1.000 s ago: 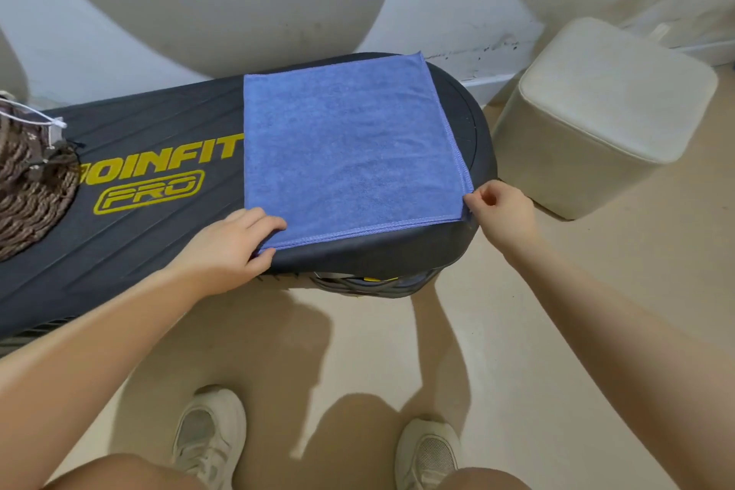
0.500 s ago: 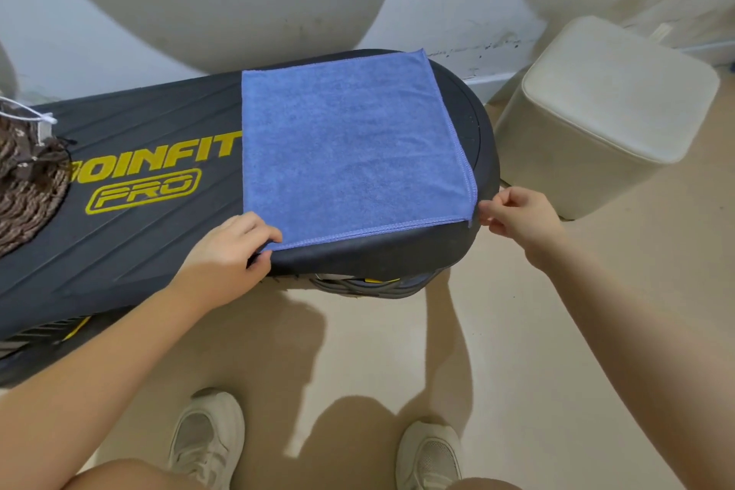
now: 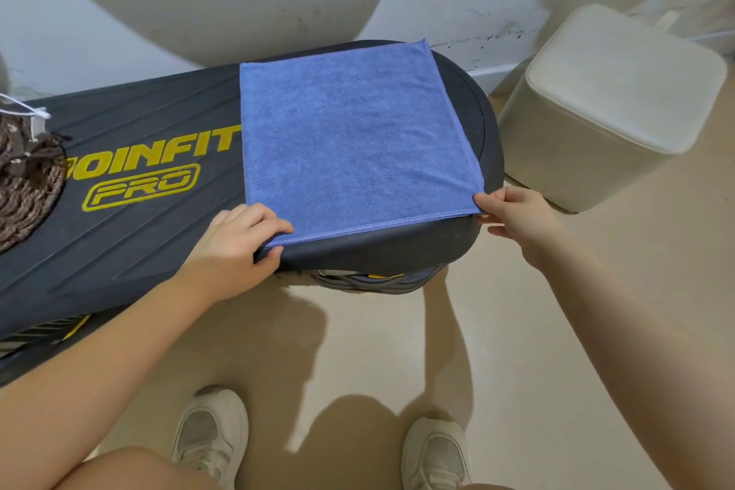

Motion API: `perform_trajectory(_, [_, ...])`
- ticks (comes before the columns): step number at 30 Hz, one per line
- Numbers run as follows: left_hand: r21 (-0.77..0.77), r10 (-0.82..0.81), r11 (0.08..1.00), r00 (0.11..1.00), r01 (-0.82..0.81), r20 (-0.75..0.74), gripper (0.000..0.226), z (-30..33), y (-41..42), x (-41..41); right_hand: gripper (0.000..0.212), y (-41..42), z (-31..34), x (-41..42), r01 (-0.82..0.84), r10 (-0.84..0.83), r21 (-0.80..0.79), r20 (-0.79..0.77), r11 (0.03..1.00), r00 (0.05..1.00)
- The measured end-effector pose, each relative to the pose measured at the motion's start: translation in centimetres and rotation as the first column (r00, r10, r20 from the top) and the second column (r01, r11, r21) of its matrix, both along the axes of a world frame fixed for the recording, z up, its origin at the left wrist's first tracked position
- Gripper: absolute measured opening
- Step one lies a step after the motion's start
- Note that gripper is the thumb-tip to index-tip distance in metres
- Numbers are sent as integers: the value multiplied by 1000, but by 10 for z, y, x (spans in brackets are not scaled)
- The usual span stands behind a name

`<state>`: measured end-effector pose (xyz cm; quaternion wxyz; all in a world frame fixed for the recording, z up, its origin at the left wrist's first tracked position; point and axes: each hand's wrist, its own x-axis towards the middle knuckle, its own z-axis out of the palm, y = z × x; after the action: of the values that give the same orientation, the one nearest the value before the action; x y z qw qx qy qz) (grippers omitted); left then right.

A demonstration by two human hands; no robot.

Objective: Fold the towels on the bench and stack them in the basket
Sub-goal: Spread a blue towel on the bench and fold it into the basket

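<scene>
While the blue towel (image 3: 354,139) lies flat and square over the right end of the black padded table (image 3: 131,239), both hands hold its near edge. The left hand (image 3: 234,247) sits at the towel's near-left corner, fingers curled over the cloth from above and thumb tucked under the table's rim, so its grip pinches that corner; the corner itself is hidden beneath the fingers. The right hand (image 3: 513,217) is at the towel's near-right corner, where thumb and forefinger pinch the very tip of the cloth just off the table's rounded end; its other fingers are loosely curled below.

Left of the towel, yellow lettering on the table is partly covered by the cloth's left edge, and its first letter is hard to make out. Farther left of the towel, a brown woven basket (image 3: 28,187) is cut off by the picture's edge, so only part of its rim shows, with a white cord over it; what it contains cannot be told. Right of the towel, a cream cube stool (image 3: 612,99) stands on the floor, apart from the table. Below the towel, two pale shoes (image 3: 210,434) are seen on the beige floor, and the table's frame is mostly hidden under the padding.
</scene>
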<state>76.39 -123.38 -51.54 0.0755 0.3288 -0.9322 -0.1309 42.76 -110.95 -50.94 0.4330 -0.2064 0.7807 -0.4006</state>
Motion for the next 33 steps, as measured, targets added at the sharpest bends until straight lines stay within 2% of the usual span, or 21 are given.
perform_trajectory(3, [-34, -40, 999, 999, 41, 26, 34, 2, -3, 2, 32, -4, -3, 1, 48, -46, 44, -28, 998, 999])
perform_trajectory(6, [2, -57, 998, 997, 57, 60, 39, 0, -10, 6, 30, -8, 0, 8, 97, -95, 42, -50, 994, 994])
perform_trajectory(9, [68, -41, 997, 996, 35, 76, 42, -1, -16, 7, 29, -8, 4, 12, 132, -132, -28, 10, 991, 991])
perform_trajectory(12, [69, -42, 997, 998, 38, 57, 43, 0, -17, 6, 31, -10, 7, 13, 226, -212, -112, 122, 968, 970])
perform_trajectory(14, [62, 28, 998, 1000, -28, 0, 38, 3, -15, 3, 32, -12, 8, 13, 270, -246, -150, 162, 951, 956])
perform_trajectory(16, [126, 157, 981, 986, -148, -63, 34, 8, -11, 1, 32, -13, 10, 14, 250, -228, -160, 146, 955, 963])
perform_trajectory(19, [247, 313, 932, 933, -265, -181, 37, 16, -5, 0, 26, -13, 15, 16, 202, -178, -196, 135, 960, 975])
perform_trajectory(23, [359, 488, 848, 838, -389, -244, 24, 23, -7, -6, 27, -13, 24, 19, 201, -143, -331, 192, 922, 971])
perform_trajectory(27, [452, 471, 837, 825, -306, -313, 42, 46, -12, -2, 44, -11, 41, 14, 279, -53, -418, 476, 865, 878])
perform_trajectory(29, [499, 474, 827, 799, -259, -371, 39, 64, -20, 1, 52, -6, 49, 10, 275, 26, -438, 568, 856, 823])
perform_trajectory(31, [524, 521, 814, 714, -251, -468, 38, 79, -31, -1, 46, -5, 53, 9, 199, 101, -463, 546, 864, 831])
perform_trajectory(33, [541, 567, 796, 645, -270, -512, 40, 82, -40, -6, 27, -13, 52, 12, 108, 73, -438, 376, 892, 924])
